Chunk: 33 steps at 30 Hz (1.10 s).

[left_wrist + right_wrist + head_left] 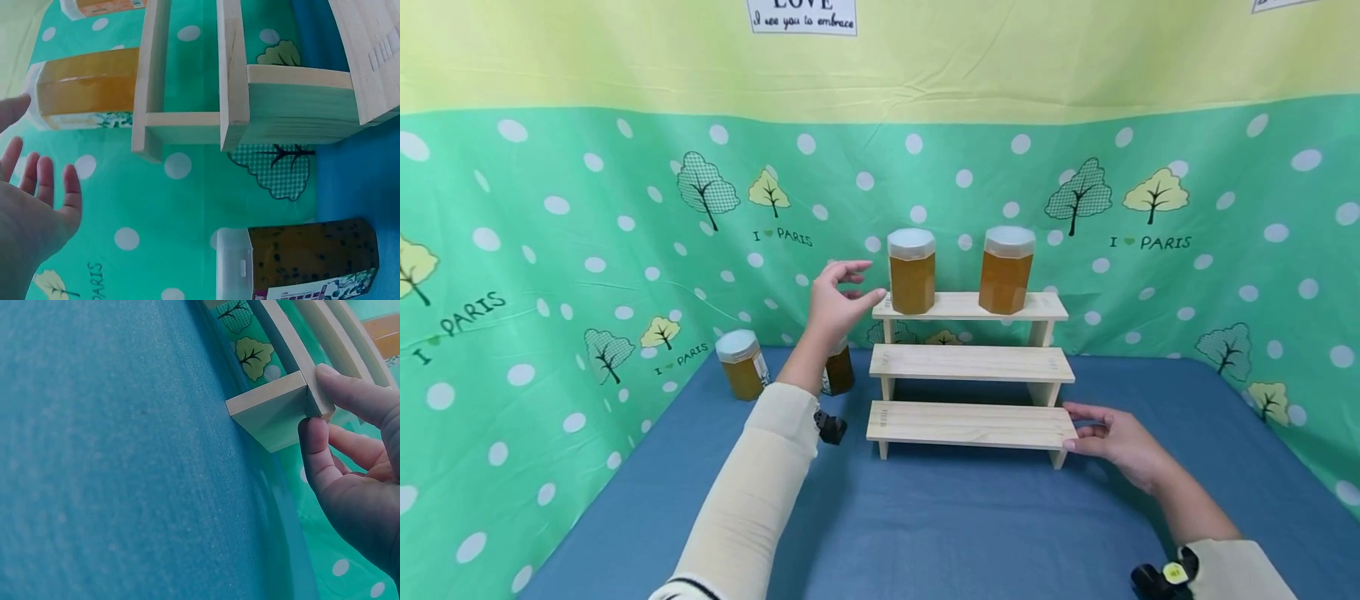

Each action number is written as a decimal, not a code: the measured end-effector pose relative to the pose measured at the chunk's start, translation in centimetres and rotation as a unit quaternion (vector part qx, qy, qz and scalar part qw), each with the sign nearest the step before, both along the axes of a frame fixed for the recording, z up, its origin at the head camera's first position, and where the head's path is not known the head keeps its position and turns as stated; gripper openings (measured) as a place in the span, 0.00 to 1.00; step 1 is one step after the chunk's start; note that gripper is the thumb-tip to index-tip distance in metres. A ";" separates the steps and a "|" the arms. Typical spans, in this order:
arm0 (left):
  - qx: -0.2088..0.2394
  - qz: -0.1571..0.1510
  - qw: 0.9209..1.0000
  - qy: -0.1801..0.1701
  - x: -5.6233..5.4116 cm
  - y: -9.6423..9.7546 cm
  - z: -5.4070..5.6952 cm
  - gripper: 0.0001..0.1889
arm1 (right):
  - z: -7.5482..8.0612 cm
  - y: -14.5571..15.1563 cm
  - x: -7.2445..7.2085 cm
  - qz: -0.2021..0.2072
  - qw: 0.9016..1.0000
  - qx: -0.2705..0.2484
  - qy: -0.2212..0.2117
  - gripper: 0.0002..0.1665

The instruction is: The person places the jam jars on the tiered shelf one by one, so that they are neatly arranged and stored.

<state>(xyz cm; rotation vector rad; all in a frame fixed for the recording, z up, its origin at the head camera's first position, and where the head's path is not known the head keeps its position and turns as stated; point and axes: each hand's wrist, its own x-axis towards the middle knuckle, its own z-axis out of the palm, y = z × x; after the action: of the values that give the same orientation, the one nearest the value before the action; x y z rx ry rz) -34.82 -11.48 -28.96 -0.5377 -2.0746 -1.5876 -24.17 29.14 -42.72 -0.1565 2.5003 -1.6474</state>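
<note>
A three-step wooden display stand (972, 362) stands on the blue cloth. On its top step are two white-lidded jars of amber contents, a left jar (913, 283) and a right jar (1006, 283). My left hand (838, 308) is raised just left of the left jar, fingers spread and apart from it. In the left wrist view that hand (37, 215) holds nothing. At the stand's lowest step my right hand (1116, 446) grips the right end. The right wrist view shows its thumb and a finger (320, 440) pinching the board's edge.
Left of the stand, an amber jar (743, 375) sits on the blue cloth (955, 525). Closer to the stand is a darker jar (839, 375), partly hidden by my left forearm; dark specks show inside it. A green dotted curtain (625, 175) hangs behind.
</note>
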 end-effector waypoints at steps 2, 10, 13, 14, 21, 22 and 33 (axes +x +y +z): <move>-0.009 -0.008 1.000 -0.005 0.3 -0.4 -0.1 0.23 | 0.0 0.0 0.0 -0.001 1.000 0.001 -0.001 0.49; -0.024 -0.024 0.999 -0.017 1.4 -1.7 -0.5 0.24 | 0.1 -0.1 0.1 -0.002 1.000 -0.001 0.001 0.49; -0.029 -0.022 0.999 -0.014 1.7 -2.3 -0.8 0.25 | 0.2 -0.1 0.1 -0.001 1.000 -0.002 0.003 0.49; -0.031 -0.022 0.999 -0.013 1.8 -2.4 -0.9 0.25 | 0.2 -0.1 0.1 -0.001 1.000 -0.002 0.003 0.49; -0.026 -0.024 0.999 0.005 2.3 -3.8 -1.5 0.25 | 0.2 -0.1 0.1 -0.004 1.000 0.000 0.003 0.49; -0.025 -0.023 0.999 0.007 2.4 -4.0 -1.6 0.25 | 0.2 -0.1 0.1 -0.004 1.000 0.001 0.002 0.49; -0.031 -0.011 0.999 0.003 5.9 -4.8 -0.2 0.24 | 0.1 0.0 0.0 -0.004 1.000 0.001 -0.001 0.49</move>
<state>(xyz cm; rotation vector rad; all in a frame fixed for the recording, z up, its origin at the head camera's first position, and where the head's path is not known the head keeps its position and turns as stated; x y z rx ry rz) -28.90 -16.29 -29.18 -0.5863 -2.1260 -1.5368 -24.14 29.13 -42.65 -0.1449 2.5053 -1.6467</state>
